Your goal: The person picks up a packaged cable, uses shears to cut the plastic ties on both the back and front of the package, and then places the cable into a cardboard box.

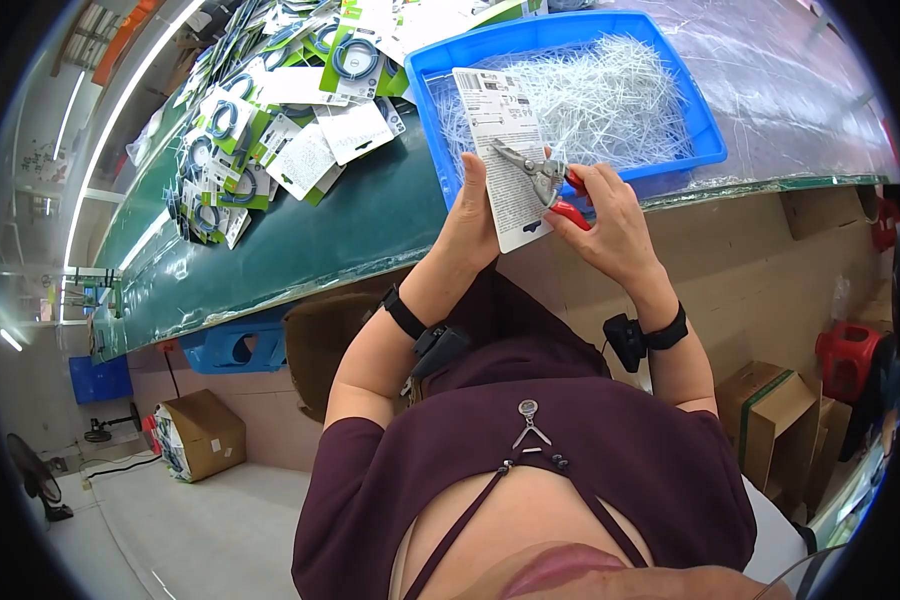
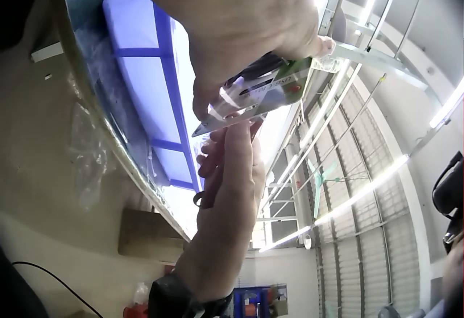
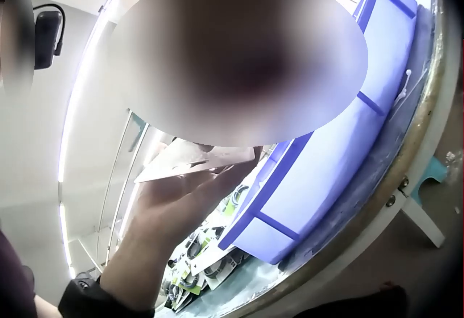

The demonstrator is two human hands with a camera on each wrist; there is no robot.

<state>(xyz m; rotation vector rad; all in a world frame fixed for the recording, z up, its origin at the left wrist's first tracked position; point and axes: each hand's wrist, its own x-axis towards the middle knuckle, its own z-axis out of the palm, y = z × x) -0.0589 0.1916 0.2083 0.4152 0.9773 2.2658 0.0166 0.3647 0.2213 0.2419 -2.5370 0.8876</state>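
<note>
Grips a printed card (image 1: pixel 508 215) at twelve o'clock in the left hand (image 1: pixel 470 222); curls fingers of the right hand (image 1: pixel 616 228) round red-handled cutters (image 1: pixel 547 184). Faces, just beyond, toward one o'clock, a blue tray (image 1: pixel 708 138) of translucent strips (image 1: pixel 615 95).

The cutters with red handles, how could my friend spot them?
Find the big blue tray on the green table. By its near edge, the left hand holds a white printed card; the right hand holds the cutters over it. Silver blades and red handles set them apart from the flat card.
</note>
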